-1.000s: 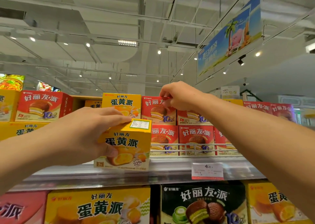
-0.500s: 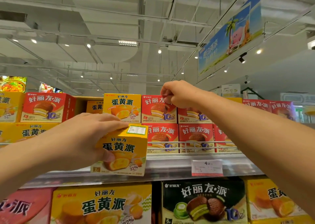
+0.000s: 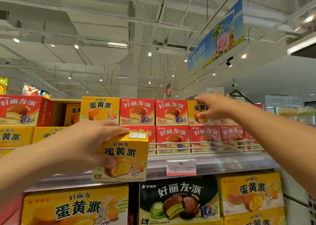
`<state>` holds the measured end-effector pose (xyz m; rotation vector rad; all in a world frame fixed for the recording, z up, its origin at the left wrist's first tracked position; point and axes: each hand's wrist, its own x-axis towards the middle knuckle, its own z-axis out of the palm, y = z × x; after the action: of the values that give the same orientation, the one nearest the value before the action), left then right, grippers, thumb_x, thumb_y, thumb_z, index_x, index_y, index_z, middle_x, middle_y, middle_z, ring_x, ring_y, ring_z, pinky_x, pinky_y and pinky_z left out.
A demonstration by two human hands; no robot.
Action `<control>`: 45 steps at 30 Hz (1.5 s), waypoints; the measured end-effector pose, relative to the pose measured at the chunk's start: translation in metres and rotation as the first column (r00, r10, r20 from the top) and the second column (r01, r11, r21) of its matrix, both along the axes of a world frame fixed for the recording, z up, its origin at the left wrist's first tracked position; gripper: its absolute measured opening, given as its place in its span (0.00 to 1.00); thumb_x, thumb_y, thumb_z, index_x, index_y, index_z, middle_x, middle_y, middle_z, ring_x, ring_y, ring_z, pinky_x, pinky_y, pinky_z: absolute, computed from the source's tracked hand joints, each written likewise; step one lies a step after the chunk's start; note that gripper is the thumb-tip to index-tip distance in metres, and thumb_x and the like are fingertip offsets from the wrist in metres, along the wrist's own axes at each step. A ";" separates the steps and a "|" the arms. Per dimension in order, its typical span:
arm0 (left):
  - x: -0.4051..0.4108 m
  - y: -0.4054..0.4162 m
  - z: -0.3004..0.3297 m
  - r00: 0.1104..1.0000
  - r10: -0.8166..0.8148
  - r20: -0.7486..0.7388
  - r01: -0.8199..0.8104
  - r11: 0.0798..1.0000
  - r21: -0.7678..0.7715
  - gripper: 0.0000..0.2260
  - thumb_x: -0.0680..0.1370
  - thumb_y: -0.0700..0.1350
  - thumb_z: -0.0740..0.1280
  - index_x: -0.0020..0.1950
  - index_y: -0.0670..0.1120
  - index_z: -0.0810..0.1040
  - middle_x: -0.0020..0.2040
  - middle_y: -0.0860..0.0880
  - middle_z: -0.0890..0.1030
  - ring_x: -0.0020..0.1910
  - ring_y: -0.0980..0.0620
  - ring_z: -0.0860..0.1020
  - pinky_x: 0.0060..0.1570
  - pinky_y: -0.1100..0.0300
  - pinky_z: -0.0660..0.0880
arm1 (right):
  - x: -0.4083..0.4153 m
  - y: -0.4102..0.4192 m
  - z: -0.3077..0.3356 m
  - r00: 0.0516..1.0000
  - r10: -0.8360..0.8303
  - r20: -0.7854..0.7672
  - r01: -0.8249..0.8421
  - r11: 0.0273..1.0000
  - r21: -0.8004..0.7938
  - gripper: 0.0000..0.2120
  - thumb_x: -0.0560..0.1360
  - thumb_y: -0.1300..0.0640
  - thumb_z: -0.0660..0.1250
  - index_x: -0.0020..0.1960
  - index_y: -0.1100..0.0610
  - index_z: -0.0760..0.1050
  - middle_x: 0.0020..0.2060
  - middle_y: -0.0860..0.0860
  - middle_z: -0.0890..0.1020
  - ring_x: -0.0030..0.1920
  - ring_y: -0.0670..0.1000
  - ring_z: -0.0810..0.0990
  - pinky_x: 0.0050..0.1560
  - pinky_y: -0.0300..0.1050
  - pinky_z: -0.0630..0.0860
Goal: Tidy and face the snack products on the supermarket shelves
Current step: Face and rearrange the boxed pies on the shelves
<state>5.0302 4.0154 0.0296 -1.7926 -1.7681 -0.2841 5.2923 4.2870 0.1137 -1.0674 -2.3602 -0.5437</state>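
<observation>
**Two hands, one has moved on**

Your right hand (image 3: 212, 107), fingers spread, has left the red box and now reaches a yellow box (image 3: 199, 112) further right. Your left hand (image 3: 89, 147) still grips the yellow pie box (image 3: 124, 158) at the shelf's (image 3: 222, 165) front edge.

We see two bare forearms with no sleeves, watch or rings on them; our left hand (image 3: 85, 146) and right hand (image 3: 213, 107) wear no gloves.
</observation>
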 end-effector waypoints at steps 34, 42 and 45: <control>-0.184 -0.201 -0.021 0.998 -0.029 0.053 0.024 0.997 0.080 0.36 0.71 0.60 0.72 0.76 0.60 0.59 0.69 0.64 0.67 0.65 0.59 0.69 0.63 0.57 0.70 | -0.218 -0.309 -0.025 0.915 0.388 -0.110 -0.330 0.878 0.347 0.33 0.67 0.45 0.76 0.68 0.51 0.70 0.56 0.50 0.81 0.54 0.55 0.79 0.54 0.53 0.76; -0.237 -0.247 -0.042 0.997 -0.025 0.071 0.018 0.995 0.102 0.37 0.72 0.64 0.69 0.77 0.62 0.55 0.70 0.68 0.64 0.67 0.63 0.65 0.66 0.60 0.67 | -0.292 -0.319 0.017 0.823 0.459 -0.334 -0.423 0.888 0.178 0.28 0.68 0.49 0.76 0.65 0.50 0.70 0.54 0.48 0.80 0.54 0.50 0.78 0.55 0.52 0.78; -0.255 -0.255 -0.048 0.998 -0.016 0.054 0.009 0.992 0.124 0.38 0.71 0.65 0.68 0.77 0.63 0.55 0.69 0.69 0.64 0.67 0.65 0.65 0.67 0.61 0.66 | -0.309 -0.306 0.016 0.840 0.410 -0.355 -0.387 0.912 0.137 0.30 0.68 0.46 0.76 0.66 0.49 0.70 0.55 0.49 0.81 0.56 0.51 0.79 0.57 0.54 0.77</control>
<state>4.7752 3.7601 -0.0183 -1.7230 -1.7376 -0.4423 4.9829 3.9805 0.1295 -0.5575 -2.1161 -0.2248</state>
